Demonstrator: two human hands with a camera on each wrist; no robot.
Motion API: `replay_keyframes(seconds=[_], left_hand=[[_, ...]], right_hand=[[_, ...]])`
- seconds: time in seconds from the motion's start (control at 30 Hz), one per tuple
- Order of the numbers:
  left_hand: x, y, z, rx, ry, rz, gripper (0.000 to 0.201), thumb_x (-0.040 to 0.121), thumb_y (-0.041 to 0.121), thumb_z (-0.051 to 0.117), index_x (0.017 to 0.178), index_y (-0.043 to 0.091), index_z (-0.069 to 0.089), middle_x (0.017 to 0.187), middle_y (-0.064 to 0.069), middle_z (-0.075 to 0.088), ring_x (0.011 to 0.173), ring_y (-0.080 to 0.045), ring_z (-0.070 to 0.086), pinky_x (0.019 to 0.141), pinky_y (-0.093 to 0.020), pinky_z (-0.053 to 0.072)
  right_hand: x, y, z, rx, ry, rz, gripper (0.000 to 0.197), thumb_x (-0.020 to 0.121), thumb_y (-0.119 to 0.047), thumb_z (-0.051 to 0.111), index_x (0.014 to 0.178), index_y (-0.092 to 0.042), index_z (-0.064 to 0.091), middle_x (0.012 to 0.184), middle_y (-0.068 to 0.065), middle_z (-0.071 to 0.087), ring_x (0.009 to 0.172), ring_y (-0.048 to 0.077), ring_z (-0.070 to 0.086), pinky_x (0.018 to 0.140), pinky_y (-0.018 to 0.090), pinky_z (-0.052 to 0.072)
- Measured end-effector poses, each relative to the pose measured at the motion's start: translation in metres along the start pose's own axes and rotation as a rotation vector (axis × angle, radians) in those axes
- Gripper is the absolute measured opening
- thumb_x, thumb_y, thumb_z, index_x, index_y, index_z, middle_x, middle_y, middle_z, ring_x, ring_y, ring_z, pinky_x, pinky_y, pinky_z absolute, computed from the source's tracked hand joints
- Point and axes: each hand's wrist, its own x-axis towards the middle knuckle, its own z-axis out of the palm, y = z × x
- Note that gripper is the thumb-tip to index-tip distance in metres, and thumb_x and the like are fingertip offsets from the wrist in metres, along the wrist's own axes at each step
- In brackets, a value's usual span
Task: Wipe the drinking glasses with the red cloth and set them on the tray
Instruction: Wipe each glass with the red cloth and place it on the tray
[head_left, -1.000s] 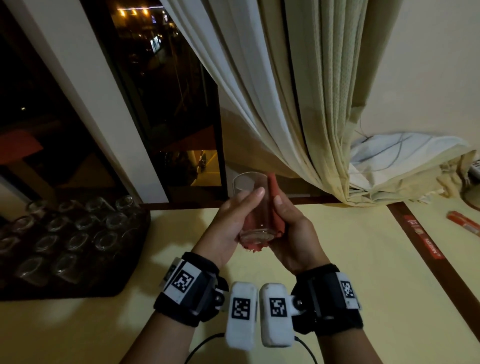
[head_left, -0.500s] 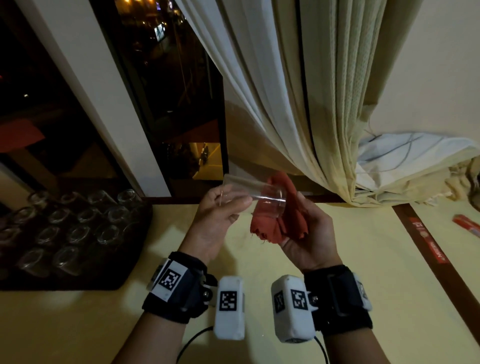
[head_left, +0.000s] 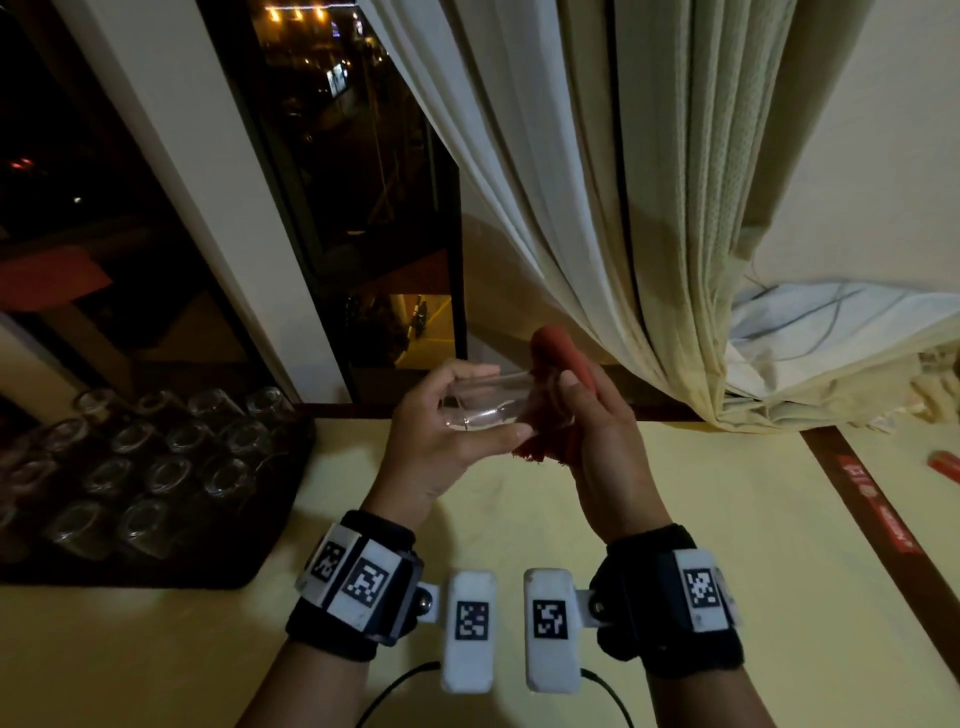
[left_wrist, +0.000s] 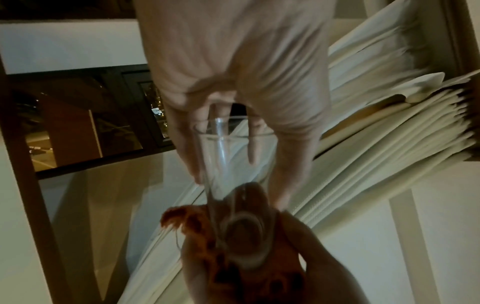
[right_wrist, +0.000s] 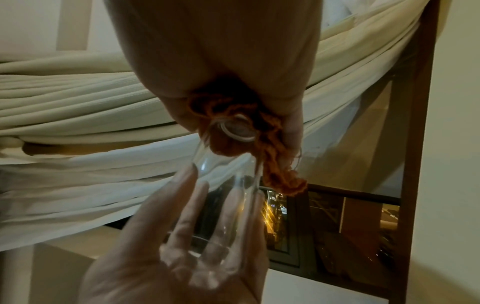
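A clear drinking glass (head_left: 506, 410) lies sideways in the air above the yellow table. My left hand (head_left: 485, 400) grips it near the rim, thumb below and fingers above. My right hand (head_left: 587, 415) holds the red cloth (head_left: 558, 348) bunched round the glass's base. The left wrist view looks down the glass (left_wrist: 228, 164) to the cloth (left_wrist: 197, 222). Seen from the right wrist, the base (right_wrist: 239, 131) sits pressed into the cloth (right_wrist: 275, 170). The dark tray (head_left: 223, 571) at the left carries several glasses (head_left: 171, 467).
A pale curtain (head_left: 597, 208) hangs just behind the hands, beside a dark window (head_left: 353, 208). A brown strip (head_left: 872, 509) crosses the table on the right, with a small red object (head_left: 945, 465) beyond it. Bare yellow tabletop (head_left: 156, 649) lies below the wrists.
The glass stood upright with the cloth along its side; my left hand has tipped it sideways, and my right hand has closed the cloth over its base.
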Motion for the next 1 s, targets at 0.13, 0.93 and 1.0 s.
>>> replay_keyframes(seconds=[0.13, 0.93, 1.0], left_hand=[[0.001, -0.001, -0.008, -0.038, -0.159, -0.055, 0.059, 0.053, 0.015, 0.089, 0.108, 0.021, 0.069, 0.101, 0.009, 0.076, 0.096, -0.016, 0.073, 0.071, -0.023, 0.057], [-0.007, -0.011, -0.006, 0.065, -0.040, 0.087, 0.055, 0.048, 0.031, 0.092, 0.097, 0.036, 0.069, 0.100, 0.013, 0.075, 0.096, -0.008, 0.071, 0.081, -0.026, 0.057], [-0.007, -0.014, -0.005, 0.083, 0.048, 0.082, 0.052, 0.055, 0.018, 0.096, 0.095, 0.037, 0.068, 0.094, 0.014, 0.074, 0.094, -0.007, 0.070, 0.079, -0.028, 0.058]], right_hand=[[-0.001, 0.000, -0.004, 0.001, 0.005, 0.081, 0.033, 0.106, -0.028, 0.042, 0.131, -0.025, 0.064, 0.111, 0.008, 0.075, 0.090, 0.037, 0.067, 0.060, 0.038, 0.050], [-0.009, 0.008, 0.007, -0.021, 0.082, 0.111, 0.036, 0.108, -0.033, 0.038, 0.125, -0.019, 0.066, 0.105, 0.021, 0.073, 0.086, 0.041, 0.067, 0.067, 0.046, 0.051], [-0.011, 0.008, 0.013, -0.067, 0.059, 0.115, 0.033, 0.110, -0.031, 0.037, 0.124, -0.025, 0.066, 0.100, 0.018, 0.073, 0.077, 0.037, 0.065, 0.063, 0.045, 0.050]])
